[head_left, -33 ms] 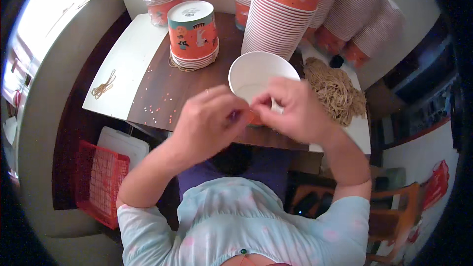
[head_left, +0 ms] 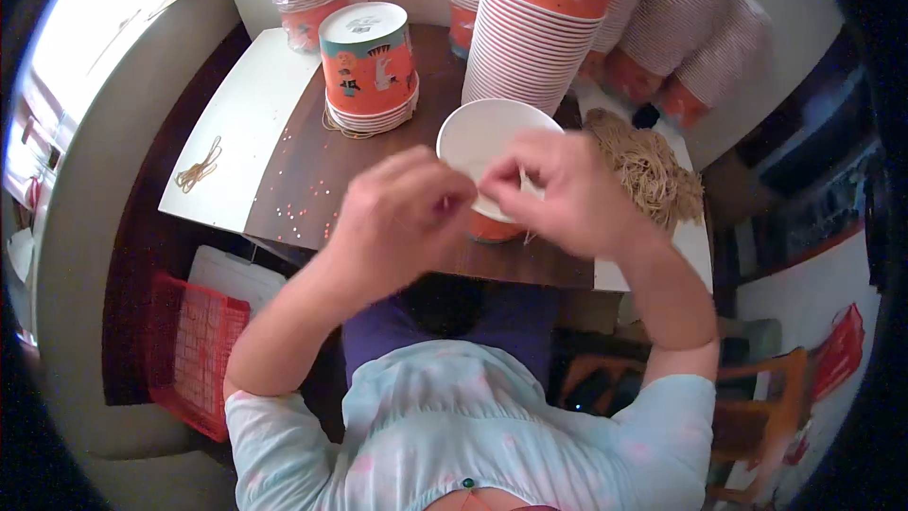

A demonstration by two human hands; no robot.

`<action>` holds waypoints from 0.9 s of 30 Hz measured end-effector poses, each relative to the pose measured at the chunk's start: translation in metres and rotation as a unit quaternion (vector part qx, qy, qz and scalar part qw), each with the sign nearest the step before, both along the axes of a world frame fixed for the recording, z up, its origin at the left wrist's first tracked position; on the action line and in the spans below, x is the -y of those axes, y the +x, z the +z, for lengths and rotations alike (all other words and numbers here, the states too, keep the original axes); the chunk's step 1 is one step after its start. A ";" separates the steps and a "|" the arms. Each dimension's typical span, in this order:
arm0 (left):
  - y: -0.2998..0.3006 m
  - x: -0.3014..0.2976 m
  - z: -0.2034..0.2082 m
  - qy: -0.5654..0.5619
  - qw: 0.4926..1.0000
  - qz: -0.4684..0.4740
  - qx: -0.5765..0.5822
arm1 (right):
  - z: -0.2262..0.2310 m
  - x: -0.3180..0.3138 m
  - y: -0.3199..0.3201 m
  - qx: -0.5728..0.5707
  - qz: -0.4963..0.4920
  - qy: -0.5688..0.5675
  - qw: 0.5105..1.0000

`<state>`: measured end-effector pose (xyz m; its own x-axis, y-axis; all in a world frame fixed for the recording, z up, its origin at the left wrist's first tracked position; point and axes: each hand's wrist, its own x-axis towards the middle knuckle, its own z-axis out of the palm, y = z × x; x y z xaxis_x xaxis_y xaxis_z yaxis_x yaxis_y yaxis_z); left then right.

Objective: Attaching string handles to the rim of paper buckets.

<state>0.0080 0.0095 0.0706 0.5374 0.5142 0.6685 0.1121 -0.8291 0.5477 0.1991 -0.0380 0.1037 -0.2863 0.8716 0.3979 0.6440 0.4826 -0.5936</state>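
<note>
An orange paper bucket (head_left: 494, 123) with a white inside stands upright at the table's near edge. Over its near rim my left hand (head_left: 395, 213) and my right hand (head_left: 566, 197) meet, fingertips close together. Both hands are closed in a pinch, and whatever lies between the fingers is too small to make out. A short pale strand (head_left: 529, 238) shows below my right hand, beside the bucket. To the right lies a heap of tan cords (head_left: 653, 166). Behind the bucket rises a tall nested stack of paper buckets (head_left: 530, 47).
Several upturned nested buckets (head_left: 369, 71) stand at back left, with cord round their base. A cord bundle (head_left: 197, 170) lies on the white left table end. Small pale dots (head_left: 303, 208) speckle the brown top. More wrapped stacks (head_left: 676, 28) fill the back right. A red basket (head_left: 194, 350) sits below left.
Both hands have risen slightly, showing more of the bucket's orange front. The fingertips stay close together; the bucket stands almost where it was.
</note>
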 end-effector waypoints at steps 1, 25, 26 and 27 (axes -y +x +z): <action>0.005 -0.011 0.000 -0.009 0.999 0.032 0.012 | 0.006 -0.009 0.003 -0.017 -0.003 -0.017 1.000; 0.029 -0.101 -0.081 -0.336 0.942 -0.005 -0.005 | -0.080 -0.098 0.021 -0.139 -0.116 -0.247 0.952; 0.028 -0.100 -0.080 -0.335 0.942 -0.005 -0.005 | -0.081 -0.098 0.020 -0.145 -0.113 -0.242 0.953; 0.028 -0.100 -0.079 -0.329 0.944 -0.002 -0.013 | -0.082 -0.099 0.020 -0.145 -0.113 -0.241 0.953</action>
